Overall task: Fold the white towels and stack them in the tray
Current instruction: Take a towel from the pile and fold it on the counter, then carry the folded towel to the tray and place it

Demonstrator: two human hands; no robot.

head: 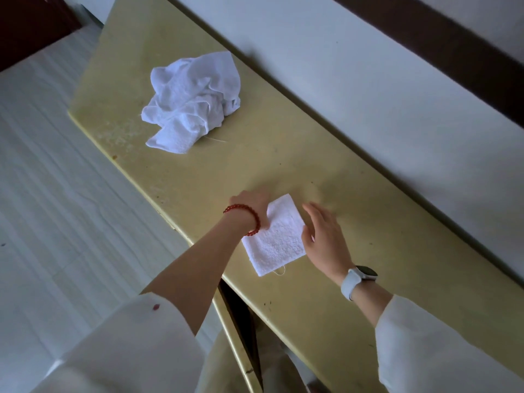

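A small white towel [276,236], folded into a rectangle, lies flat on the yellow table [312,171] near its front edge. My left hand [251,202], with a red bead bracelet on the wrist, rests on the towel's left far corner, fingers curled over its edge. My right hand [323,234], with a white watch on the wrist, touches the towel's right edge with fingers apart. A crumpled heap of white towels [192,100] sits further along the table to the far left. No tray is in view.
The table runs along a pale wall [368,80] on its far side. A pale tiled floor [56,194] lies to the left of the table. A dark gap under the table edge [241,316] shows near my body.
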